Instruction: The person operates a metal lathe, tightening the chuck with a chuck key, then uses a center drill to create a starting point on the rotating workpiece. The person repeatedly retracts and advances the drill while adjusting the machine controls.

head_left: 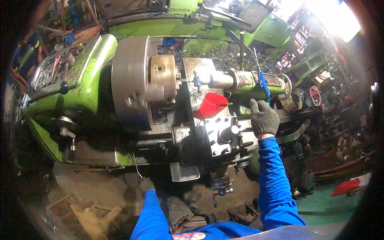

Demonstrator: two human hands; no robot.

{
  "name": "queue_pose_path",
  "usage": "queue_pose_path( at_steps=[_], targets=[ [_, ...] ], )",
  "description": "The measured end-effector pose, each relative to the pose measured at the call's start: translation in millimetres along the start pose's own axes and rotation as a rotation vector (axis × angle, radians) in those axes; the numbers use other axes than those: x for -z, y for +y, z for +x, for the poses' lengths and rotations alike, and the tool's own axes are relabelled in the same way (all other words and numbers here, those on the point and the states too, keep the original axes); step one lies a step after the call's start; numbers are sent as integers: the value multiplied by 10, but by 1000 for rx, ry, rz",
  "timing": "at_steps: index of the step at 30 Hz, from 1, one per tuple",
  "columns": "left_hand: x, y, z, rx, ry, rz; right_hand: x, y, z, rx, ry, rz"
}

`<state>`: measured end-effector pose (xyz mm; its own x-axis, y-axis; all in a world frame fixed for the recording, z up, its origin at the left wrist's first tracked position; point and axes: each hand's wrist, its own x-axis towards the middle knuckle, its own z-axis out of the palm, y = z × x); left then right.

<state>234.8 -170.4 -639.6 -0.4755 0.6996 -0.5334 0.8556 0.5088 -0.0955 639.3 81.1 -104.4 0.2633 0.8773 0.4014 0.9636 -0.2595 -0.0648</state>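
At the lower left, my left hand [147,184], in a grey glove, is closed round the end of a thin metal lever [137,166] on the lathe's front. My right hand [265,117], also gloved, is curled beside the green tailstock [249,83]; whatever its fingers hold is hidden. The large lathe chuck [130,80] is smeared by motion, as is the brass-coloured round workpiece [163,76] in it. Facing the workpiece, a drill chuck [198,81] sits in the tailstock's quill, a thin bit reaching toward the workpiece's face. A red cup [212,105] stands on the carriage.
The tool post [224,136] stands in front of the cup, above a crank handle [221,192]. A handwheel [285,87] is at the tailstock's right end. Metal shavings [224,54] lie behind the lathe. Another person [28,54] is at the far left. Hand tools [50,72] lie on the headstock.
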Motion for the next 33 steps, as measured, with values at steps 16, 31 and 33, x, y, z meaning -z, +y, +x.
queue_pose_path(
  at_steps=[16, 31, 33],
  targets=[
    [105, -100, 332, 256, -143, -51, 21, -14, 3, -51, -23, -6],
    [594, -128, -241, 176, -214, -404, -22, 8, 68, 7, -54, -4],
    [188, -303, 33, 211, -161, -557, -26, 34, 64, 19, -66, -3]
  ],
)
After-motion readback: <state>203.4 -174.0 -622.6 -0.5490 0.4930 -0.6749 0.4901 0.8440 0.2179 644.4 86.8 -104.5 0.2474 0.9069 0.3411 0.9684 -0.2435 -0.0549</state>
